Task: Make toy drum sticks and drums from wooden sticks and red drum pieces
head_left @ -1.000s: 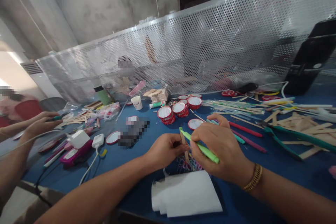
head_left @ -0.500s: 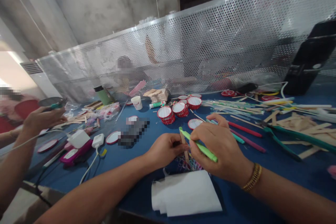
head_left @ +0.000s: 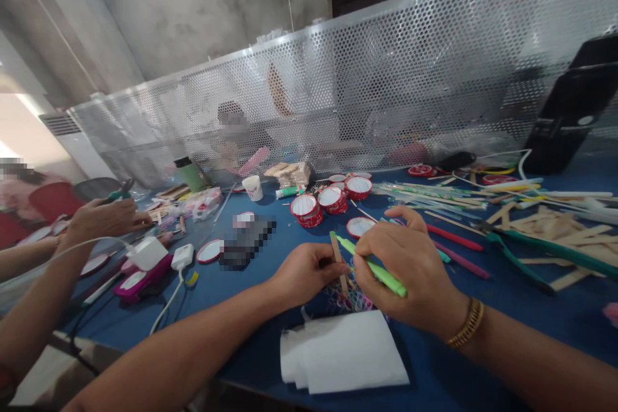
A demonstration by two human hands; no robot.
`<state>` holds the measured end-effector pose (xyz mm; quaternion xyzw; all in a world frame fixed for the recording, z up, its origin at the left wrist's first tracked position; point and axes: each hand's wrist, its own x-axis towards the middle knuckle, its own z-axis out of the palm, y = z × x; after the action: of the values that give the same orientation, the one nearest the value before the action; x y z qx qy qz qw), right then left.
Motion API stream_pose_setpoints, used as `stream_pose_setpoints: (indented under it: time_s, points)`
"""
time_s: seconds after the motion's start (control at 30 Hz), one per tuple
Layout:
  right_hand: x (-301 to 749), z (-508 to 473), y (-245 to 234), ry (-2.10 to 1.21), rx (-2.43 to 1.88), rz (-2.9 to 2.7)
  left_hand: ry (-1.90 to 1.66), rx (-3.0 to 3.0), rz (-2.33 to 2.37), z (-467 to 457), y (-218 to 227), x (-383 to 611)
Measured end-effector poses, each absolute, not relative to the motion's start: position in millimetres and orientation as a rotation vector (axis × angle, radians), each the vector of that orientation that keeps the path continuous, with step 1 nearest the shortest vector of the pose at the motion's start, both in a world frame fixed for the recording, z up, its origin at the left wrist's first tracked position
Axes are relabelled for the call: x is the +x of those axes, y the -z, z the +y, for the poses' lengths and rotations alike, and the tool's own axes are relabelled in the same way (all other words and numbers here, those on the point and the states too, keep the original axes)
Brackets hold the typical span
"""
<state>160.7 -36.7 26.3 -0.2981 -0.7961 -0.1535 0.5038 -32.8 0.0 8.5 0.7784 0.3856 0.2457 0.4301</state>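
Between its fingertips my left hand (head_left: 309,273) pinches a flat wooden craft stick (head_left: 337,250), held upright over the table. My right hand (head_left: 405,264) grips a bright green marker (head_left: 386,275), its tip pointing at the stick's upper part; a small gap seems to lie between them. Under both hands lies a tangled heap of small coloured loops (head_left: 340,299), partly hidden. Closer to me rests a folded white cloth or paper (head_left: 347,354).
Red-rimmed round tins (head_left: 306,211) stand ahead, near a white paper cup (head_left: 252,188). Green-handled pliers (head_left: 521,264) and loose craft sticks (head_left: 555,228) lie right. A phone (head_left: 248,243) and chargers (head_left: 182,259) are left. Another person's hand (head_left: 99,217) holds pliers. A perforated metal panel (head_left: 309,96) spans the back.
The marker has drawn slightly right, away from the craft stick. My left hand stays nearly still. At left, the other person's hand with pliers has shifted right.
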Motion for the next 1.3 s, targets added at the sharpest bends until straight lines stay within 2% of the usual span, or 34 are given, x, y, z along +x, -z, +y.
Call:
stream_pose_setpoints:
  time_s: [1.3]
  points:
    - [161.8, -38.3, -29.8, 0.368, -0.72, -1.9, -0.612, 1.984, 1.006, 0.9, -4.8, -35.2]
